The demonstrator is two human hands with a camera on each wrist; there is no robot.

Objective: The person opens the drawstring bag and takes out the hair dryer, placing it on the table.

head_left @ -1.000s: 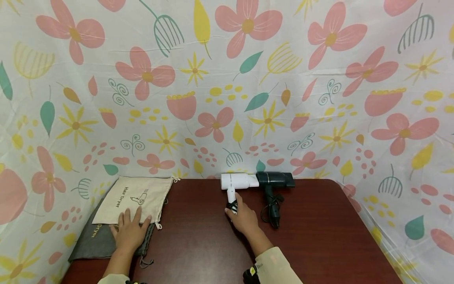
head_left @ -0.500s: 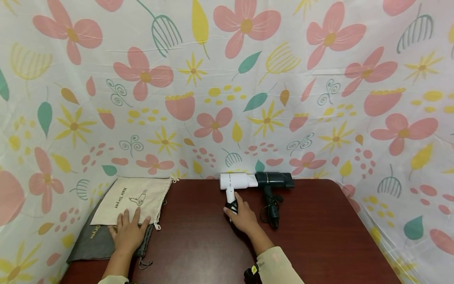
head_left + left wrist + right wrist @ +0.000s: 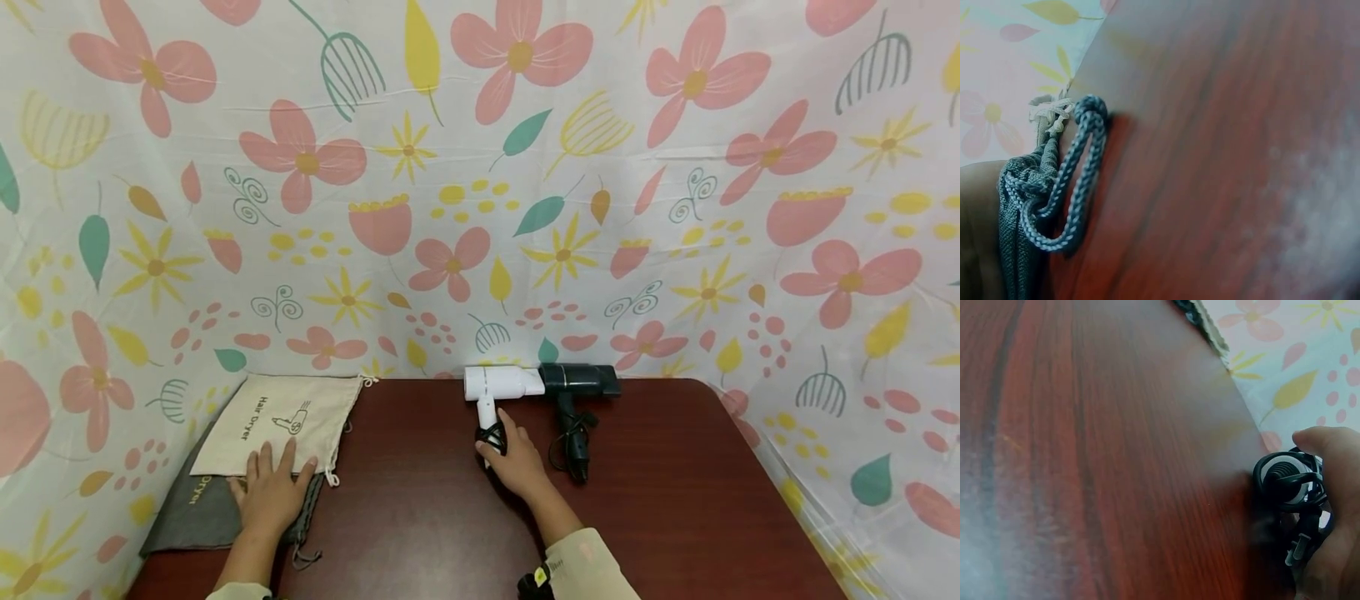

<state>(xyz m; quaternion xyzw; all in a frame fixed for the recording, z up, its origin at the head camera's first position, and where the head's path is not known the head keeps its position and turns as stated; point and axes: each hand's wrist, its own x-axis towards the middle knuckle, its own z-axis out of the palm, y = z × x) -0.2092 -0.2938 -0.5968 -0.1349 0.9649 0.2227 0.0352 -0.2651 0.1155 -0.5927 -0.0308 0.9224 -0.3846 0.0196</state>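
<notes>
My left hand [image 3: 272,496] lies with spread fingers on the lower edge of a cream drawstring bag [image 3: 247,425] marked "Hair Dryer". Beneath that bag a grey drawstring bag [image 3: 191,525] sticks out, its cord loop [image 3: 1069,206] close up in the left wrist view. My right hand [image 3: 519,460] holds a white hair dryer [image 3: 498,382] by its handle, thumb on one side and fingers on the other. A black cord [image 3: 1291,484] is wound round that handle in the right wrist view. Just right of it lies a black hair dryer [image 3: 581,380], its cord bundled at its handle.
Both dryers lie at the far edge of the dark red-brown table [image 3: 420,517], their heads in line and meeting. Behind and at the sides hangs a flower-printed cloth [image 3: 465,167]. The bags lie along the table's left edge.
The head view has shifted slightly. Both hands, the bags and the dryers stay essentially where they were.
</notes>
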